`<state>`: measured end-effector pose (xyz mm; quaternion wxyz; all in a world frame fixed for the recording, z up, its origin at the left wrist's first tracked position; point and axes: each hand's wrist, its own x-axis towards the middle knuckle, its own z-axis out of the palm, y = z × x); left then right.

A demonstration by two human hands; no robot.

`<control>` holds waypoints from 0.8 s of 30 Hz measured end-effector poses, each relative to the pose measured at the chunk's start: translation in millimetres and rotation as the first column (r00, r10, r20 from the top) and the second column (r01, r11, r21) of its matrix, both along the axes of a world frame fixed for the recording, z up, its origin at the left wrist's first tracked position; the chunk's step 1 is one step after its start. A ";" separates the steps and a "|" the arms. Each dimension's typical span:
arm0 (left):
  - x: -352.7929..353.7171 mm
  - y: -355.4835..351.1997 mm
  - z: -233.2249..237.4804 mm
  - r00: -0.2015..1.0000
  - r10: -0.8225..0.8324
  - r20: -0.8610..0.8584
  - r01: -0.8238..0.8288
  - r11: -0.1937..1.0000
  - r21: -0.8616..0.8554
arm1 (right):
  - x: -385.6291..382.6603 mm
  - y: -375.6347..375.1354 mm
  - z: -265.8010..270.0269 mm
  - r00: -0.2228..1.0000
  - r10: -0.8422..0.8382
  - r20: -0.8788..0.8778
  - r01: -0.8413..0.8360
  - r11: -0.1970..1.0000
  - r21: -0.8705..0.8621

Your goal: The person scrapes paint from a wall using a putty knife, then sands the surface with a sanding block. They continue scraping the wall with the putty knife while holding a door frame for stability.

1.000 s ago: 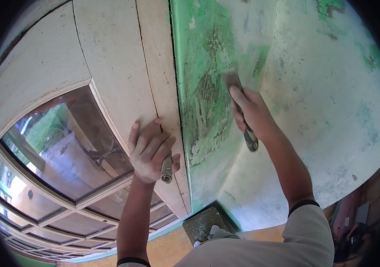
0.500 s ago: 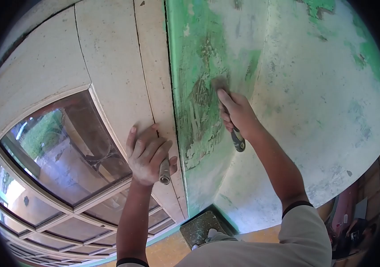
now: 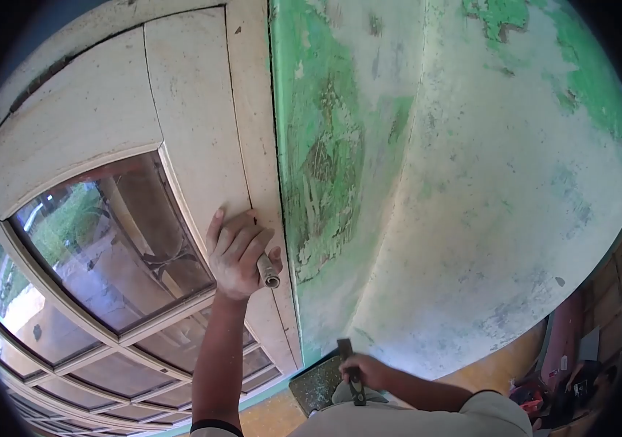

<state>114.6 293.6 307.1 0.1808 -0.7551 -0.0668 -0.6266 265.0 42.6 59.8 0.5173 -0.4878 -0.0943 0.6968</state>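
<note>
My left hand (image 3: pixel 237 256) rests against the white wooden door frame (image 3: pixel 202 95), with a rolled, tube-like piece (image 3: pixel 269 272) held between thumb and palm. Low in the view, close to my body, my right hand (image 3: pixel 363 371) is closed around a scraper (image 3: pixel 345 349) with a flat dark blade and a dark handle. The blade points up and is off the wall. Beside the frame, the wall (image 3: pixel 325 146) shows green paint with rough, flaked and scratched patches.
Glass panes (image 3: pixel 114 240) fill the door on the left. A dark speckled mat or board (image 3: pixel 315 386) lies on the floor below. The pale wall (image 3: pixel 500 218) curves away right, and mixed objects (image 3: pixel 580 379) lie at the lower right.
My right hand has come down from the green wall to near my body, taking the scraper with it. The view has shifted slightly; my left hand stays on the door frame.
</note>
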 end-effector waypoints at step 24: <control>1.3 -3.6 1.2 0.994 0.094 -0.054 -0.094 0.995 0.014 | 80.5 -4.0 79.3 0.781 -0.227 0.582 -0.022 0.921 0.389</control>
